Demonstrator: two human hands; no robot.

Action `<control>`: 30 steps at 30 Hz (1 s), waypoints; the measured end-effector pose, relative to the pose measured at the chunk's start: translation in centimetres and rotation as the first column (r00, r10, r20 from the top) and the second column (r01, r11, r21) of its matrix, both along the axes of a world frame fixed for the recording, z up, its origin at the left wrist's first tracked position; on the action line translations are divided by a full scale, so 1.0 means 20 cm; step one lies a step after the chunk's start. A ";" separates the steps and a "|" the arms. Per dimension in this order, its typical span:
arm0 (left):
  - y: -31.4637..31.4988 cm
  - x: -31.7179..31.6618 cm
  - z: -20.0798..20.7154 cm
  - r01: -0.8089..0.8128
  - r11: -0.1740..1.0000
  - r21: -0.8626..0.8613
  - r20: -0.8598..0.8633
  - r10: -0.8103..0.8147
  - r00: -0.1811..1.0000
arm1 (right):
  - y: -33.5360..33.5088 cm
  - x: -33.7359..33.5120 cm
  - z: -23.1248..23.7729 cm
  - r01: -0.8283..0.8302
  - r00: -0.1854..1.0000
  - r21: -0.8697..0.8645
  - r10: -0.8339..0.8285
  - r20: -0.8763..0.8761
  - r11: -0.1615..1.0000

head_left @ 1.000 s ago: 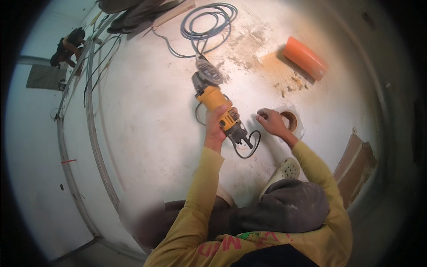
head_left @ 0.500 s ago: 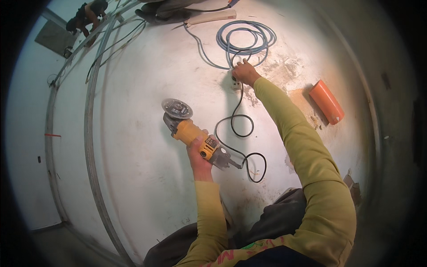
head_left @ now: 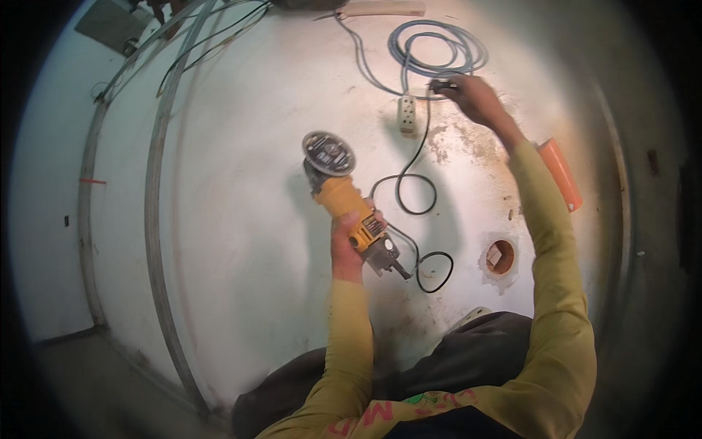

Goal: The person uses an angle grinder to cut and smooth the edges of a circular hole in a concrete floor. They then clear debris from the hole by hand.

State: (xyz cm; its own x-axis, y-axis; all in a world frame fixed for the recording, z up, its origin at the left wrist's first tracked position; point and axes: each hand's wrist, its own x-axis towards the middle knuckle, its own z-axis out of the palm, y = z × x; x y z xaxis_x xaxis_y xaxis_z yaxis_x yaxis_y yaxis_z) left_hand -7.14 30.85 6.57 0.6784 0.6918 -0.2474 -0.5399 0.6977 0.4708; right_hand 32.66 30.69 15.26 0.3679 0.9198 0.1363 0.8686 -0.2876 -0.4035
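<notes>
My left hand is wrapped round the body of a yellow and black angle grinder, held up off the floor. Its cutting disc is at the far end, and a black power cord loops away from its rear. At the upper right, my right hand grips the black plug at the other end of that cord. Just left of the plug lies a white power strip, its sockets facing up, apart from the plug.
A coil of blue-grey cable lies beyond the power strip. Right of my arm is an orange pipe, and a round hole opens in the floor. Metal channels run along the left. Part of another person shows at top left.
My right hand has moved from the power strip to its right, now with the plug clear of the sockets. The grinder is tilted more upright, and the whole view has shifted.
</notes>
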 end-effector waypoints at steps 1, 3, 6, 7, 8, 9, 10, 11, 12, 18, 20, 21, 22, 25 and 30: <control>0.00 0.01 0.01 0.004 1.000 -0.004 0.041 -0.004 0.999 | -0.08 0.02 0.01 0.056 0.993 -0.004 -0.056 -0.099 0.998; -0.01 0.02 0.02 0.041 0.999 0.002 0.121 -0.040 0.992 | -0.27 0.02 -0.01 0.142 0.980 0.146 -0.118 -0.163 0.979; -0.01 0.05 0.03 0.091 0.996 -0.019 0.248 -0.083 0.965 | -0.51 -0.04 -0.07 0.357 0.777 0.192 -0.176 -0.605 0.914; -0.03 0.07 0.03 0.112 0.993 -0.027 0.293 -0.099 0.951 | -0.60 -0.09 -0.10 0.426 0.664 0.195 -0.159 -0.730 0.883; -0.04 0.09 0.03 0.109 0.994 -0.030 0.329 -0.093 0.940 | -0.69 -0.13 -0.11 0.479 0.540 0.204 -0.104 -0.835 0.854; -0.06 0.10 0.04 0.107 0.994 -0.034 0.364 -0.088 0.927 | -0.76 -0.16 -0.12 0.479 0.497 0.126 -0.150 -0.855 0.868; -0.07 0.11 0.04 0.120 0.992 -0.029 0.403 -0.099 0.910 | -0.82 -0.20 -0.15 0.485 0.494 0.151 -0.128 -0.860 0.861; -0.09 0.12 0.04 0.149 0.988 -0.039 0.454 -0.115 0.884 | -0.87 -0.26 -0.16 0.470 0.507 0.219 -0.059 -0.860 0.855; -0.10 0.13 0.04 0.185 0.982 -0.037 0.506 -0.141 0.851 | -0.90 -0.30 -0.19 0.484 0.483 0.197 -0.073 -0.873 0.853; -0.16 0.16 0.06 0.291 0.956 -0.022 0.597 -0.221 0.771 | -1.07 -0.52 -0.29 0.536 0.405 0.140 -0.108 -0.908 0.832; -0.17 0.15 0.08 0.318 0.948 -0.022 0.599 -0.242 0.763 | -1.10 -0.57 -0.31 0.582 0.325 0.091 -0.128 -0.937 0.808; -0.18 0.14 0.10 0.321 0.947 -0.007 0.589 -0.256 0.767 | -1.11 -0.60 -0.32 0.596 0.276 0.069 -0.123 -0.953 0.800; -0.19 0.14 0.11 0.327 0.945 0.011 0.582 -0.272 0.766 | -1.12 -0.62 -0.33 0.620 0.264 0.053 -0.144 -0.954 0.783; -0.21 0.11 0.16 0.328 0.943 0.049 0.542 -0.301 0.785 | -1.13 -0.70 -0.38 0.631 0.294 0.030 -0.204 -0.934 0.775; -0.20 0.06 0.22 0.320 0.945 0.073 0.403 -0.322 0.857 | -1.09 -0.96 -0.40 0.456 0.515 0.034 -0.232 -0.825 0.890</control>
